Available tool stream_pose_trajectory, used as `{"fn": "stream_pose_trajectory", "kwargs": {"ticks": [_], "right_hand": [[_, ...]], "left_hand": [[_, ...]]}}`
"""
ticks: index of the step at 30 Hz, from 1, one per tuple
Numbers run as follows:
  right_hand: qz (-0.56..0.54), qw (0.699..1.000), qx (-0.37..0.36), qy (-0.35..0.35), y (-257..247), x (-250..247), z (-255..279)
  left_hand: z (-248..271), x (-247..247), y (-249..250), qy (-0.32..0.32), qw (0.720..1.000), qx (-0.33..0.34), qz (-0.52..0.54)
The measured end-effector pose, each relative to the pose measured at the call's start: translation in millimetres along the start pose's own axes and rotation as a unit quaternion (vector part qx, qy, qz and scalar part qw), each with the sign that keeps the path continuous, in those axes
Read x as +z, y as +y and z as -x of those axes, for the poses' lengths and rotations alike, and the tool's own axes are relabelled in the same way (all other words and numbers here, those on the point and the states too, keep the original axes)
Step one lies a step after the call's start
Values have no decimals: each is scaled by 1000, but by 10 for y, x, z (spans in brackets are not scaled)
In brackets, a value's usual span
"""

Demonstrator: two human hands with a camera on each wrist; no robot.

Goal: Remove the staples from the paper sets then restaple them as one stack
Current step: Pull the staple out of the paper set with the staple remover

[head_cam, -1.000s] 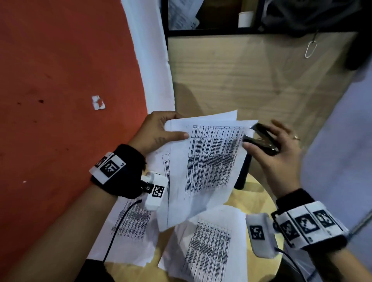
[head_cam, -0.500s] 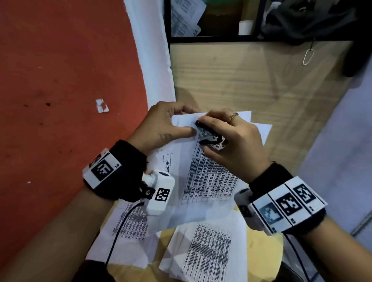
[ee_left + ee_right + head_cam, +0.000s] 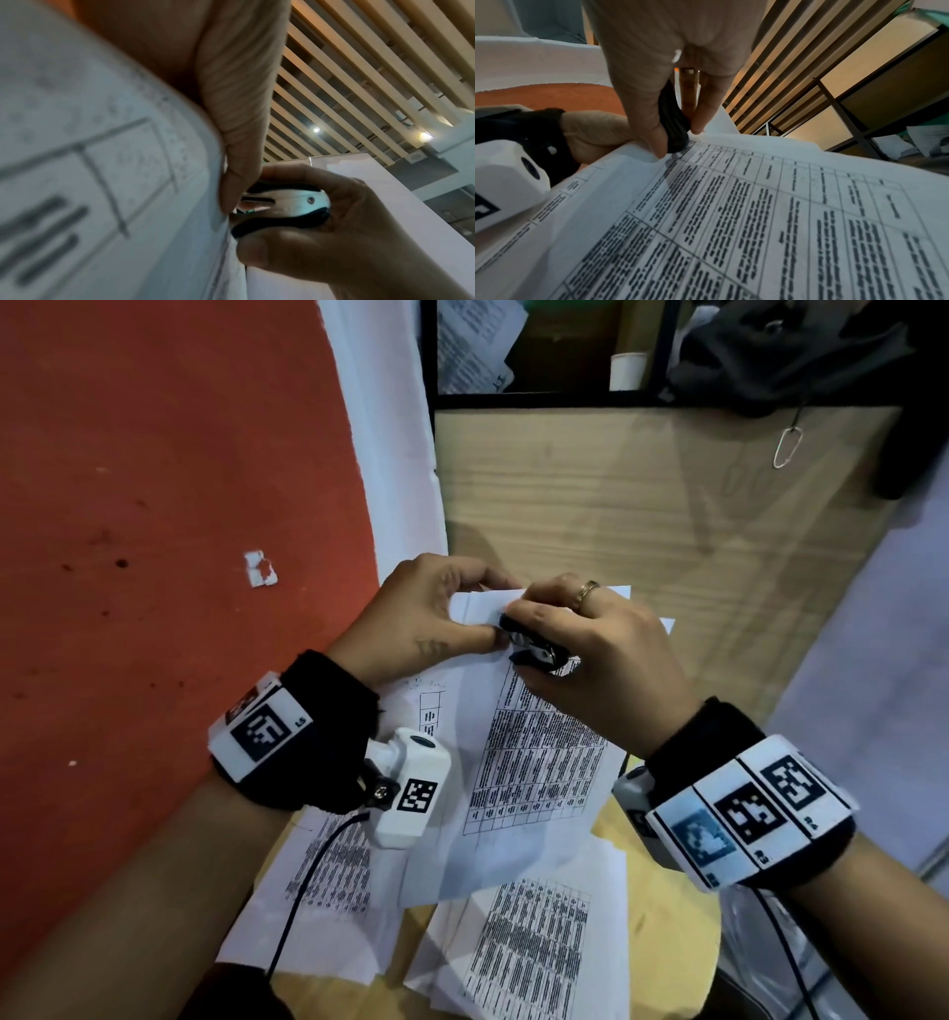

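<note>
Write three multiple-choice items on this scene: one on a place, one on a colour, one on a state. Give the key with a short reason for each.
1. Where does the staple remover meet the held paper set?
A. at its top corner, beside the left hand's thumb
B. at its bottom edge
C. nowhere; it lies on the table

2. What colour is the floor to the left?
A. green
B. red-orange
C. black

3. What is the right hand doing?
A. resting flat on the paper
B. hanging idle
C. pinching the remover between thumb and fingers

Key:
1 A: the head view shows the remover at the top corner, right next to the left hand.
2 B: the floor is red-orange in the head view.
3 C: the left wrist view shows thumb and fingers curled round the remover.
</note>
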State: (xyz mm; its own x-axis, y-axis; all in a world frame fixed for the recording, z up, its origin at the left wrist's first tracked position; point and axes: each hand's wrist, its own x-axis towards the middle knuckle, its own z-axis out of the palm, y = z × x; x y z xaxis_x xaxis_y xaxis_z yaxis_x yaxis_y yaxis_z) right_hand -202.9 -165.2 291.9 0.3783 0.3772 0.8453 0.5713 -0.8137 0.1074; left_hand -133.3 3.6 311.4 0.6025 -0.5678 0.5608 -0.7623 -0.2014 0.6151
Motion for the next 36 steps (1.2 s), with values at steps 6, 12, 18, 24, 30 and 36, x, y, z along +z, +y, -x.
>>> {"fn": "stream_pose_trajectory", "kwargs": {"ticks": [6,12,18,24,30,36], "right_hand": [[25,999,-19,-6,10,16,-32],[44,998,-36,-38,75,52,-52],[33,998,-37,-40,51,55,-69],[15,999,-25,-37,87,37,-95],[-92,993,74,-32,121,60,11],[-120,987,102,-25,126,109,65]], "left_hand": [[-13,5,-11,-17,1000,14,0],[-3,-21,11,-44,998,-5,39],[17,-42,9,-59,996,-15,58],[20,-48,-47,-40,993,-36,103],[23,50,-113,-9,982,-84,170],[39,71,-124,-9,971,-94,220]]}}
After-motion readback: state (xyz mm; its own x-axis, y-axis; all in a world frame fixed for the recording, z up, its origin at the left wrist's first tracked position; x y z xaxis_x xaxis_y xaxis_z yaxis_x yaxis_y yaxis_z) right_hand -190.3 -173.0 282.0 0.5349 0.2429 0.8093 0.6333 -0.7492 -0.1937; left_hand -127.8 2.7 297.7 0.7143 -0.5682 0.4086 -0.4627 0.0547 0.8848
